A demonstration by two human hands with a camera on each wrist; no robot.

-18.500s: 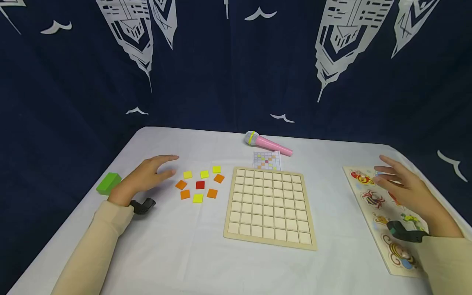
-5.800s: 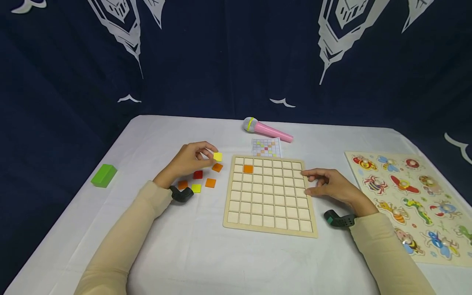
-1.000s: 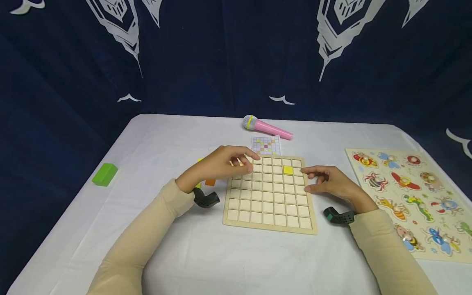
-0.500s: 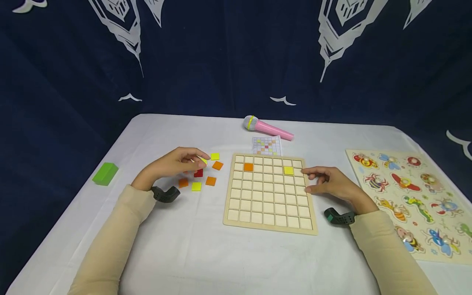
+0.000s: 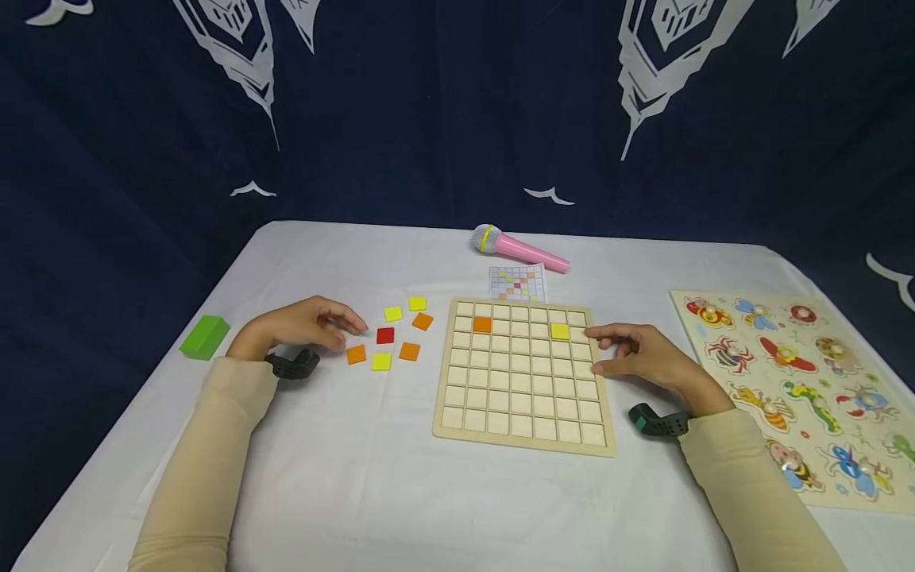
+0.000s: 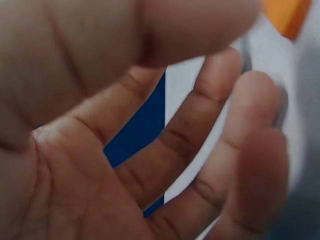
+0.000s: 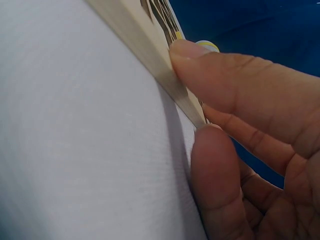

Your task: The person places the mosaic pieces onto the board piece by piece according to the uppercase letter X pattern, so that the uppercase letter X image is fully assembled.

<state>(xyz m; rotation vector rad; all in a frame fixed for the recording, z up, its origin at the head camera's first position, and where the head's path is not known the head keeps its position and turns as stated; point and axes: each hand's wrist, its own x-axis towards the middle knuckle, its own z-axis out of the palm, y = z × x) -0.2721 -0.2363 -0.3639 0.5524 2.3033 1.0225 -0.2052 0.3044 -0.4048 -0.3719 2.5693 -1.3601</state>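
My left hand (image 5: 307,322) hovers at the left of the loose square tiles, close to an orange tile (image 5: 356,354). Its fingers are loosely bent and nothing shows between them in the left wrist view. Around the red tile (image 5: 385,335) lie several yellow and orange ones. The wooden grid board (image 5: 522,441) carries an orange tile (image 5: 482,324) at its upper left and a yellow tile (image 5: 559,331) at its upper right. My right hand (image 5: 643,361) touches the board's right edge with its fingertips; the right wrist view shows two digits against that edge.
A small pattern card (image 5: 518,283) lies behind the board, beside a pink toy microphone (image 5: 529,253). At the right is an insect picture puzzle (image 5: 801,381). A green block (image 5: 204,338) sits near the table's left edge.
Since the first frame, an orange and a yellow tile came onto the board, and my right hand moved to its edge. Lately my left hand withdrew leftward from above the board, past the tiles.
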